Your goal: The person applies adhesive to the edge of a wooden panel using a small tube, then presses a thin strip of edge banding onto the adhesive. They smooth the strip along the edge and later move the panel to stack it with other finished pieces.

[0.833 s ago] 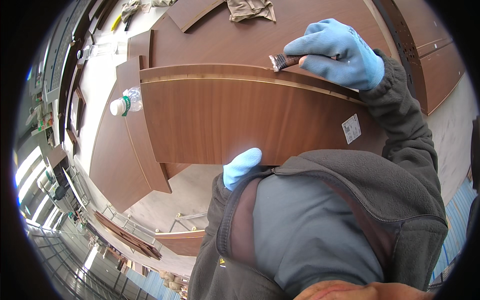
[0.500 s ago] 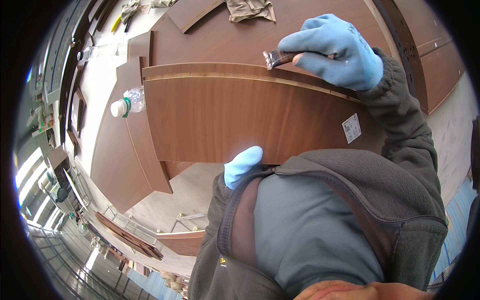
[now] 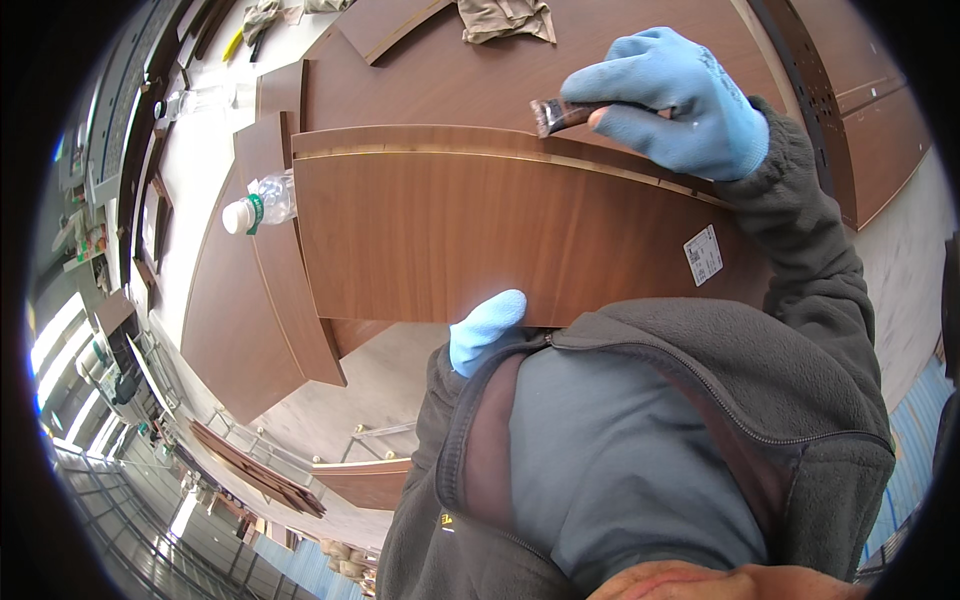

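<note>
A brown wood-veneer panel (image 3: 480, 230) stands on edge in front of me, with a pale strip along its top edge and a white sticker (image 3: 704, 255) near its right end. My right hand (image 3: 668, 98), in a light blue glove, is shut on a small dark brush (image 3: 556, 114) whose bristle end sits just above the panel's top edge. My left hand (image 3: 484, 328), also gloved in blue, presses against the panel's lower edge; most of it is hidden behind my grey fleece jacket (image 3: 660, 440).
More brown panels (image 3: 250, 340) lie flat on the bench behind and to the left. A plastic water bottle (image 3: 258, 206) lies beside the panel's left end. A crumpled cloth (image 3: 505, 18) rests at the top. Stacked panels (image 3: 262, 472) lie on the floor below.
My right hand has lifted the brush off the panel's top edge and shifted it slightly left. The left hand and the panel have stayed in place.
</note>
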A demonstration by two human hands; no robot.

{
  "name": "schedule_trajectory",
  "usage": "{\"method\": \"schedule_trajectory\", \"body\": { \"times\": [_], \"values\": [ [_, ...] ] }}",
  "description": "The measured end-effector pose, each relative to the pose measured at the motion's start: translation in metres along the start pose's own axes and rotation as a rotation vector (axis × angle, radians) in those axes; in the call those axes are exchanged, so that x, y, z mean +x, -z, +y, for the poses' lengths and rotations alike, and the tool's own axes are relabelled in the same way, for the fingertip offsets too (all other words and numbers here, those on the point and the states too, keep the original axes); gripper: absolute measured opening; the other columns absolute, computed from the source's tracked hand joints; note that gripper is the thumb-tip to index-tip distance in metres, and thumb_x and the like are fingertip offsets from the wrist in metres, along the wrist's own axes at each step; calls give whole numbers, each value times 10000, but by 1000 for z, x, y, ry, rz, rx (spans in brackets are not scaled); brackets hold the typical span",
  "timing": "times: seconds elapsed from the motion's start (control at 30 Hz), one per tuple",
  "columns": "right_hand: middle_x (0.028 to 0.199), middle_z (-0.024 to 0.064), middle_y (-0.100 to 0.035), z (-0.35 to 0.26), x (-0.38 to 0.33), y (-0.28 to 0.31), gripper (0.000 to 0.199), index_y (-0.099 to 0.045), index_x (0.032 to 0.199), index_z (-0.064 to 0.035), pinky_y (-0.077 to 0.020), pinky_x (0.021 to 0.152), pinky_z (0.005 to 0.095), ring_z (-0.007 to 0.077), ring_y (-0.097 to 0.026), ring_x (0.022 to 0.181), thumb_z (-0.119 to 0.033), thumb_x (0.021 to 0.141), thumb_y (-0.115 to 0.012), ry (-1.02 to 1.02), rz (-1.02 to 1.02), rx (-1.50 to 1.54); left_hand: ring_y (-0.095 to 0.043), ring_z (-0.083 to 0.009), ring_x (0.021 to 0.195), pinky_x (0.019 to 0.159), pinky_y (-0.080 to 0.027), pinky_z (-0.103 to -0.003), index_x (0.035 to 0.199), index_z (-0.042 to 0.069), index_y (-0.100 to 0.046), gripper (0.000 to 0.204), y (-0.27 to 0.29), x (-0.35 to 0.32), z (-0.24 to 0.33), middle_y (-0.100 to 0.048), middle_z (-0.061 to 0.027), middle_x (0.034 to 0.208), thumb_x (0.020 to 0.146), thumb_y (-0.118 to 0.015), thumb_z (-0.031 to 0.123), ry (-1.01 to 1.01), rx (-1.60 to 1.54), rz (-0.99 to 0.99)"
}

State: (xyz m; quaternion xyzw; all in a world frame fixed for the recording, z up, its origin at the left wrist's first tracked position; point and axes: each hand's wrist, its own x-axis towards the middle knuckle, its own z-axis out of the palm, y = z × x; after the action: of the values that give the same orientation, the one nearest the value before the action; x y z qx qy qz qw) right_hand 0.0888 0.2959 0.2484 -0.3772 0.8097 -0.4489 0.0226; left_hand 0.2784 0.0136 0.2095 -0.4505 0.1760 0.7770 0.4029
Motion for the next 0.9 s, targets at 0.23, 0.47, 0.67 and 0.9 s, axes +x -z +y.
{"method": "schedule_trajectory", "body": {
  "times": [0.23, 0.47, 0.67, 0.9],
  "values": [
    [653, 91, -611, -8, 3, 3, 164, -783, 944, -106, -483, 556, 410, 304, -623, 596, -89, 781, -789, 8, -80, -172, -664, -352, 1176, 1057, -567, -461, 1444, -50, -483, 712, -4, 0, 1, -620, -254, 1342, 879, -793, 252, -7, 14, -71],
    [677, 96, -633, -9, 10, -1, 201, -780, 958, -100, -494, 570, 418, 300, -638, 617, -60, 761, -779, -4, -47, -207, -667, -345, 1177, 1055, -568, -464, 1437, -48, -495, 686, -9, -1, 6, -625, -256, 1339, 886, -788, 238, -18, -2, -34],
    [693, 124, -635, -5, 5, 2, 265, -762, 991, -68, -500, 591, 418, 329, -643, 638, -28, 729, -763, -56, -14, -110, -674, -333, 1167, 1037, -581, -438, 1416, -70, -508, 634, -9, -2, 6, -641, -247, 1319, 911, -765, 216, -42, -24, -72],
    [866, 126, -693, 8, -7, -8, 410, -690, 1111, -44, -500, 593, 398, 314, -630, 640, -6, 705, -736, -12, 104, -132, -687, -312, 1140, 1016, -594, -404, 1387, -68, -538, 578, 3, 3, 5, -654, -237, 1300, 941, -743, 237, -18, 2, 6]
  ]
}}
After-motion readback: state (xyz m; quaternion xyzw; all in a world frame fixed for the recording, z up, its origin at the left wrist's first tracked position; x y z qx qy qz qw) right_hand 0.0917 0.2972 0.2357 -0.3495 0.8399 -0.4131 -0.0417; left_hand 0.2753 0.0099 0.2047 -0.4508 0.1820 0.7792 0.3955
